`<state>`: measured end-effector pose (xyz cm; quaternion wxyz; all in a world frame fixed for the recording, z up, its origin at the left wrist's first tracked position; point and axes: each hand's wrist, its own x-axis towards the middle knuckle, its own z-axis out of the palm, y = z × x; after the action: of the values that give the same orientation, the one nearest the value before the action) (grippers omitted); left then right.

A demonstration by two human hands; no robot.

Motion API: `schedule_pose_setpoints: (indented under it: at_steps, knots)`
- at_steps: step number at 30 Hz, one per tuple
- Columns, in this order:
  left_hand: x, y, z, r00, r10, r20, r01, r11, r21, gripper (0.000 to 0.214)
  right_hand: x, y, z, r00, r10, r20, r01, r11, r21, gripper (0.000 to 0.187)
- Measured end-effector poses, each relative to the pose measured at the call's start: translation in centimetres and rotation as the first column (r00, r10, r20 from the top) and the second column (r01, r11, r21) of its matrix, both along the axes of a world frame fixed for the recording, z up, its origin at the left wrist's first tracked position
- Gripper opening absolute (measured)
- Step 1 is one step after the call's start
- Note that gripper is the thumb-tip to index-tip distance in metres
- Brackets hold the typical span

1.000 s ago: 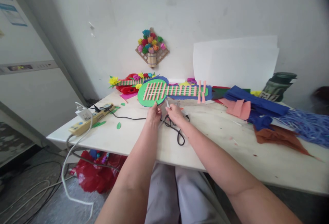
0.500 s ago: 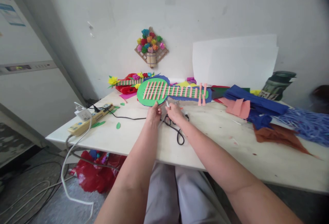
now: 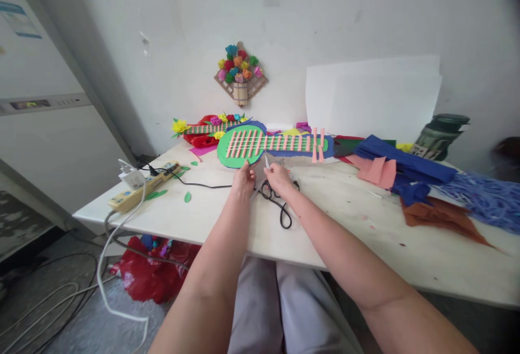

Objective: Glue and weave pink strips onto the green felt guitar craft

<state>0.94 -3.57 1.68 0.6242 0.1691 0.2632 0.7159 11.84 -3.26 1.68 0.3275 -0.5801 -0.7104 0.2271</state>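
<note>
Here the left hand (image 3: 244, 177) pinches the near rim of the paper guitar (image 3: 242, 146), tilted up at the far middle of the tabletop (image 3: 349, 218), and the right hand (image 3: 278, 176), just right of it, pinches a thin white piece (image 3: 266, 162) at the guitar's lower edge. A firm left grip should stop the paper bending; the scissors (image 3: 281, 205) lie near, under the right hand.

The white table (image 3: 345, 218) carries a paper guitar (image 3: 244, 145), black scissors (image 3: 271, 195), a power strip (image 3: 140, 188) and paper scraps (image 3: 406, 164).

green paper guitar (image 3: 247, 147), pink stripes, blue backing; black scissors (image 3: 276, 202)
</note>
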Motion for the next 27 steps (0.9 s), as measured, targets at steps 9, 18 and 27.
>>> schedule_pose_setpoints:
  at_steps: [9, 18, 27]
  knots:
    - [-0.10, 0.15, -0.12, 1.000, -0.011, -0.006, 0.012, 1.000, 0.004, 0.033, -0.31, -0.51, 0.30, 0.999, -0.038, 0.017, 0.039, 0.999, -0.013, 0.022]
    - [-0.08, 0.17, -0.14, 1.000, -0.008, -0.001, 0.008, 1.000, -0.001, 0.032, -0.28, -0.03, -0.22, 0.999, -0.031, 0.013, 0.032, 0.999, -0.037, 0.024]
    - [-0.19, 0.21, -0.14, 1.000, -0.013, 0.021, 0.013, 1.000, -0.002, 0.033, -0.23, -0.62, 0.18, 0.998, -0.057, 0.027, 0.057, 0.998, -0.020, 0.023]
